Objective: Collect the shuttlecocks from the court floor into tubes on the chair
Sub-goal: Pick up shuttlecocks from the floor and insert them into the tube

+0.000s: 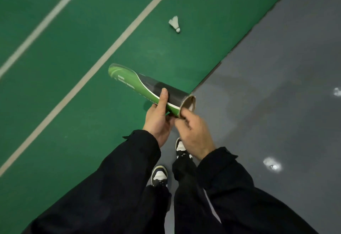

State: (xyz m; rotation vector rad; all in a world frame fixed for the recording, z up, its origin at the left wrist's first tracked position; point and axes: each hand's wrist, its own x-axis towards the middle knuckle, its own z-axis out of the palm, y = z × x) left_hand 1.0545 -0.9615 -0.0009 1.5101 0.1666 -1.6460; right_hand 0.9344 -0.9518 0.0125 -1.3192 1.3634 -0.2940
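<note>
- One shuttlecock (175, 23) lies on the green court floor (73, 53), ahead of the person and near the edge where the green mat meets the grey floor (276, 67). It is well apart from both hands.
- The shuttlecock rests on its side: cork tip toward the lower right of the view, feathered skirt toward the upper left, long axis on a shallow diagonal.
- The left hand (158, 121) grips the tube (147, 88) from below near its open end, thumb laid along the tube wall.
- The right hand (193, 132) is at the tube's open mouth with its fingers curled against the rim; whether they pinch the rim or something small there cannot be told.
- The tube's long axis runs from upper left to lower right, roughly level, the open cardboard mouth toward the lower right. A pale shape shows inside the mouth; what it is cannot be told.
- Step in hand, as judged: readying the tube between pickups, with the shuttlecock on the floor not yet collected.
- Next move, as judged: step forward, bend, free the right hand, take the shuttlecock and slide it cork-first into the open mouth.
- No chair is in view.
</note>
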